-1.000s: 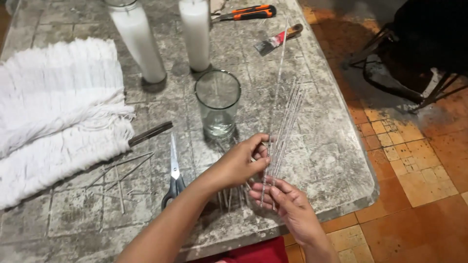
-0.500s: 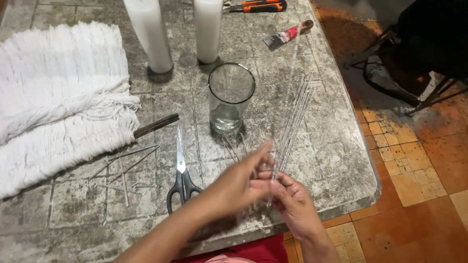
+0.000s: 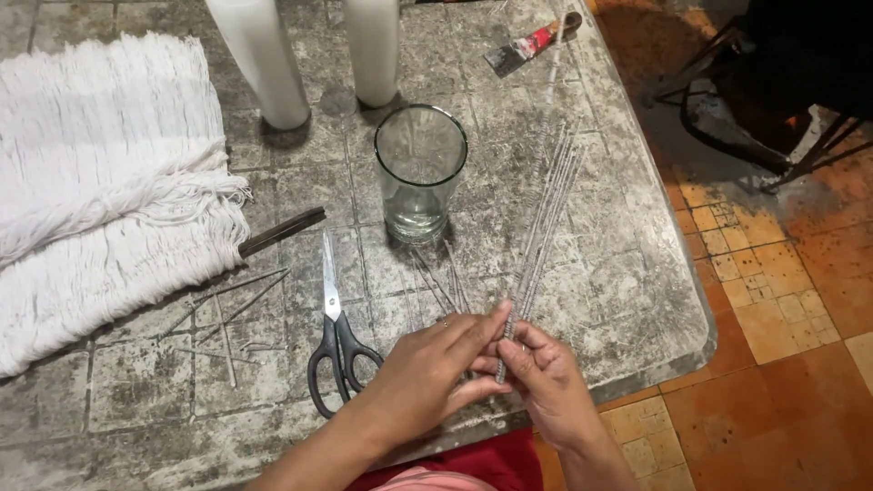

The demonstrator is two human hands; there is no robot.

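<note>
Near the table's front edge, my left hand (image 3: 436,364) and my right hand (image 3: 536,377) meet around the lower end of a bundle of long thin grey sticks (image 3: 546,214). The sticks fan out away from me across the stone tabletop (image 3: 618,273). Both hands pinch the bundle's near end with their fingertips. An empty clear glass (image 3: 420,173) stands just beyond my hands. Black-handled scissors (image 3: 335,336) lie shut to the left of my left hand.
A large bunch of white string (image 3: 100,200) covers the left side. Two tall white candles (image 3: 264,64) (image 3: 373,50) stand at the back. Short stick pieces (image 3: 227,314) lie near the scissors, with a dark rod (image 3: 282,232) and a tube (image 3: 532,45). Tiled floor (image 3: 782,300) on the right.
The camera view has shifted closer and downward. My left hand has slid forward over the bundle's near end, and both hands have moved slightly toward the table's front edge.
</note>
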